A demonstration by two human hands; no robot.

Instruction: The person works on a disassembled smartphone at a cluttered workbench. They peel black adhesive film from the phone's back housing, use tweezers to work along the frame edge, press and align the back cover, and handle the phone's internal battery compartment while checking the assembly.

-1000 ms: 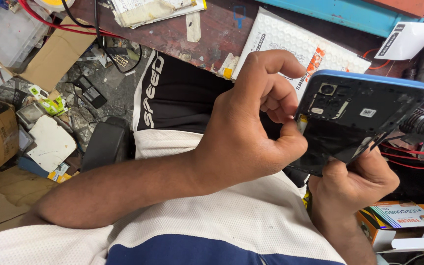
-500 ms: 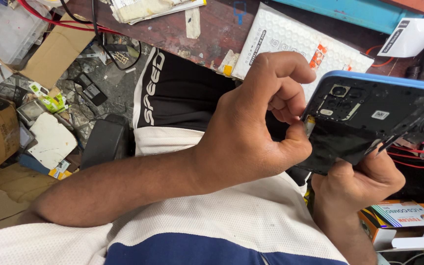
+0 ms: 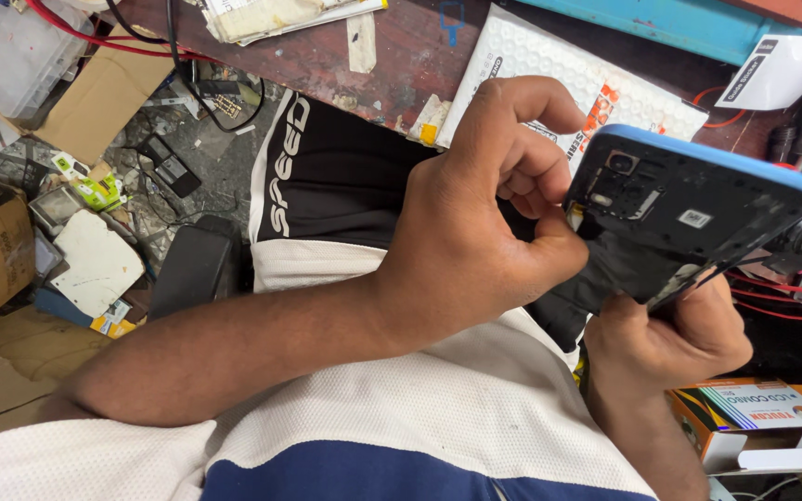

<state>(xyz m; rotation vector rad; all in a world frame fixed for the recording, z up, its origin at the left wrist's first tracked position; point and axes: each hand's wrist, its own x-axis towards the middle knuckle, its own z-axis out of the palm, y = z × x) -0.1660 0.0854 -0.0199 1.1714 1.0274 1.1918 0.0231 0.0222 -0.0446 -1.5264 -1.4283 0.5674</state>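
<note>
1 head-worn camera looks steeply down, very near, at both hands (image 3: 475, 232) over the lap, taking in the bench edge (image 3: 327, 56) above and the cluttered floor (image 3: 187, 195) at left.

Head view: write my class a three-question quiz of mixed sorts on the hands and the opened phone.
1. True or false: the left hand pinches at the edge of the phone.
2. Which hand holds the phone from below? A. left hand B. right hand C. neither
3. Fill in: the phone's frame is ____ in colour.

Key
1. True: thumb and fingertips meet at the phone's left edge, beside the camera cutout.
2. B: the right hand has its grip under the phone's lower end.
3. Blue; the exposed inside is black.
</note>
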